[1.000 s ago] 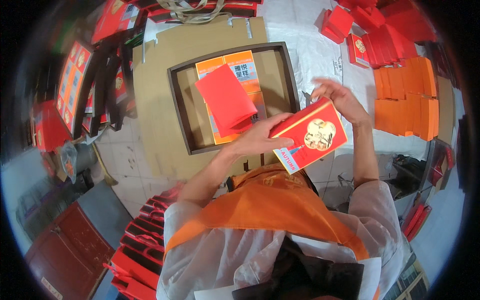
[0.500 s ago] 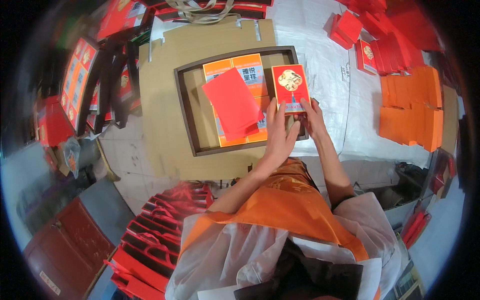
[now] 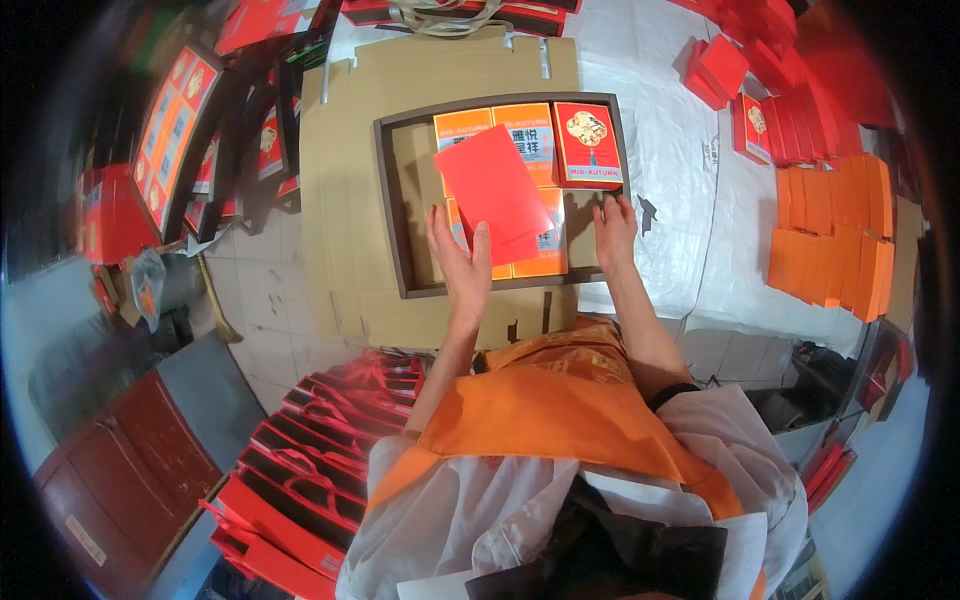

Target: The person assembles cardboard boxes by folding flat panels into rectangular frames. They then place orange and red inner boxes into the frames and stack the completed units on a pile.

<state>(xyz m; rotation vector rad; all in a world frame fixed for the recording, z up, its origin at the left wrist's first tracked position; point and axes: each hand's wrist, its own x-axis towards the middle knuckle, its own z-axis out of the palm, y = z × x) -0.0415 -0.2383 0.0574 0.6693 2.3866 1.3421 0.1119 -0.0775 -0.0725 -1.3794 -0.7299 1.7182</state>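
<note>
A shallow dark-rimmed box tray [image 3: 388, 210] lies before me on flat cardboard. Several orange-and-blue boxes [image 3: 535, 118] fill its middle, partly covered by overlapping red cards [image 3: 495, 190]. In the tray's far right corner sits a red box [image 3: 588, 150] with a gold flower-shaped picture. My left hand [image 3: 462, 268] is at the cards' lower left edge, fingers spread and thumb apart, gripping nothing that I can see. By the tray's right rim, just nearer than the red box, my right hand [image 3: 616, 238] has its fingers stretched out and holds nothing.
Red boxes [image 3: 722, 68] and stacked orange boxes [image 3: 832, 235] stand on the white-covered table to the right. Packed trays [image 3: 172, 140] lean at the left. Red gift bags [image 3: 310, 440] crowd the floor at lower left. Pale ribbon handles [image 3: 450, 15] lie at the far edge.
The red box, held in both hands before, now lies in the tray's far right corner, let go. My left hand has moved left to the cards; the right has drawn back toward the rim.
</note>
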